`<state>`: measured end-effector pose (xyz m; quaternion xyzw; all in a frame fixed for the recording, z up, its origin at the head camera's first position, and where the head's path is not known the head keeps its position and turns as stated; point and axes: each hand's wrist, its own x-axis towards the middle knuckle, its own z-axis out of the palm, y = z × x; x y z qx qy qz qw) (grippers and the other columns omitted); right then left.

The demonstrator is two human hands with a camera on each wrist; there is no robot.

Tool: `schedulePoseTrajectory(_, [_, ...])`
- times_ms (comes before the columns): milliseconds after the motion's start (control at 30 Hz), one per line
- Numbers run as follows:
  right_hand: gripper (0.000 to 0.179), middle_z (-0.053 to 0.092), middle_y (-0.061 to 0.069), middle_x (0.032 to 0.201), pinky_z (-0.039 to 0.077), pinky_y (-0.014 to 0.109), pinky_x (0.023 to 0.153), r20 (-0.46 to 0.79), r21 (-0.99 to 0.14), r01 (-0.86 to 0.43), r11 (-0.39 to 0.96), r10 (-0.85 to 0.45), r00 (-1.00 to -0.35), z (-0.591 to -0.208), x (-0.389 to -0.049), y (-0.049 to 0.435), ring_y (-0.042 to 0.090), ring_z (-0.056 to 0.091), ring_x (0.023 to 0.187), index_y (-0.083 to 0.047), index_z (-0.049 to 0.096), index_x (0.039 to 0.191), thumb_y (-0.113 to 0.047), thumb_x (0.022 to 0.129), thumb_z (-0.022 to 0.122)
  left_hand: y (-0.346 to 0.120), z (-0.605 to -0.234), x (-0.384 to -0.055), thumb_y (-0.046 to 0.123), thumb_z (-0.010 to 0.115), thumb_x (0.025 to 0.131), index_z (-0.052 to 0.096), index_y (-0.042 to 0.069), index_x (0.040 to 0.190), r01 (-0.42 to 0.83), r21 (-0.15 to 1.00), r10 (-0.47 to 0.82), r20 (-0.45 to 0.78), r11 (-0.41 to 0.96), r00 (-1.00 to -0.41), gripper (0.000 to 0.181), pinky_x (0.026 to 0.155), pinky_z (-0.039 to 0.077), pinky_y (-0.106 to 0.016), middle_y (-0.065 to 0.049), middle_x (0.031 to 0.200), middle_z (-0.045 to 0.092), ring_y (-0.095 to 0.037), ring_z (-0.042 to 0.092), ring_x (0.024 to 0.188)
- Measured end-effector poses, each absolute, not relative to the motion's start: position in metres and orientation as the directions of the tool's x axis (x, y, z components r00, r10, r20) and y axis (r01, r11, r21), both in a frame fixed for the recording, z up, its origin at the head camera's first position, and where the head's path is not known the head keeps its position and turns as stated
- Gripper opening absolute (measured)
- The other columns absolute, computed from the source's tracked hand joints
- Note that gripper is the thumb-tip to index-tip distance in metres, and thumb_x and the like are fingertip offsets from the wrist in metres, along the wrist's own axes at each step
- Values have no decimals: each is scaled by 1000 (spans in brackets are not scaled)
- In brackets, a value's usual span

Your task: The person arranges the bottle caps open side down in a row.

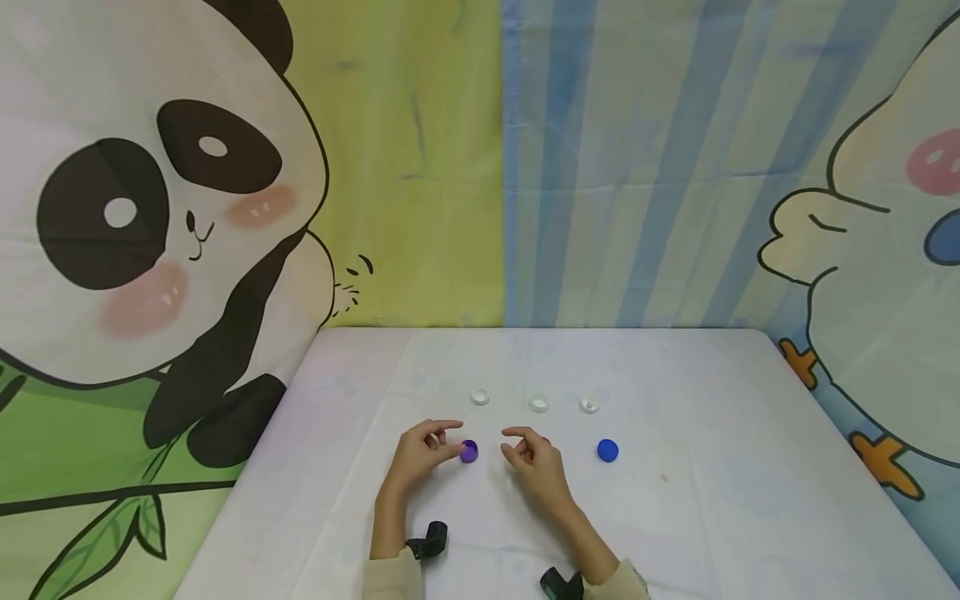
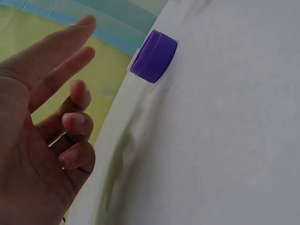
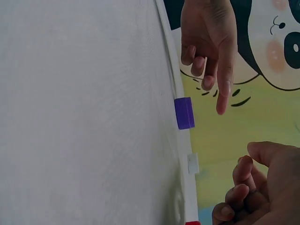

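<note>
White table [image 1: 720, 525] extended beneath both hands. Left hand [image 1: 422, 451]: thumb and index finger were parted, other fingers loosely curled. Right hand [image 1: 542, 473] showed a similar pose, facing the left. Blue cap [image 1: 607, 450] lay right of the right hand. Purple cap [image 1: 470, 452] sat just beyond the left thumb, not touching. Three pale caps [image 1: 480, 397] lay beyond both hands. Red object [image 3: 192, 223] was mostly hidden by the right hand.

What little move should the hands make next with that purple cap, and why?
Probably ease the left hand down and pinch the purple cap. Both wrist views show a gap between its fingertips and the cap, which rests on the white table, and the hand holds nothing.
</note>
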<state>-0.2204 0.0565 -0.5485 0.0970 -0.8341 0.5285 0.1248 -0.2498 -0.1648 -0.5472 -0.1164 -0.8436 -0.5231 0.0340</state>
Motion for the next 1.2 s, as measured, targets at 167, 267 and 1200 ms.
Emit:
schedulePoseTrajectory(167, [25, 52, -6, 62, 36, 17, 45, 285, -852, -308, 423, -119, -951, -549, -221, 41, 2, 43, 52, -9, 63, 105, -19, 82, 65, -170, -552, -250, 32, 79, 64, 67, 26, 104, 197, 855, 226, 97, 479, -969, 42, 51, 37, -21, -2, 80, 56, -8, 43, 58])
schedulePoseTrajectory(267, [26, 53, -6, 63, 38, 18, 47, 289, -858, -319, 402, -136, -948, -554, -223, 34, 3, 45, 54, -9, 63, 104, -18, 81, 67, -171, -556, -251, 32, 78, 66, 66, 26, 104, 210, 842, 242, 98, 497, -965, 40, 51, 37, -22, -1, 80, 56, -8, 43, 58])
schedulePoseTrajectory(1200, [34, 49, -12, 65, 31, 14, 50, 412, -697, -443, 564, -191, -891, -583, -233, 20, 1, 38, 57, -15, 64, 107, -24, 76, 72, -165, -561, -250, 22, 77, 68, 70, 17, 95, 240, 778, 216, 137, 581, -967, 28, 51, 35, -21, 2, 69, 54, -7, 42, 58])
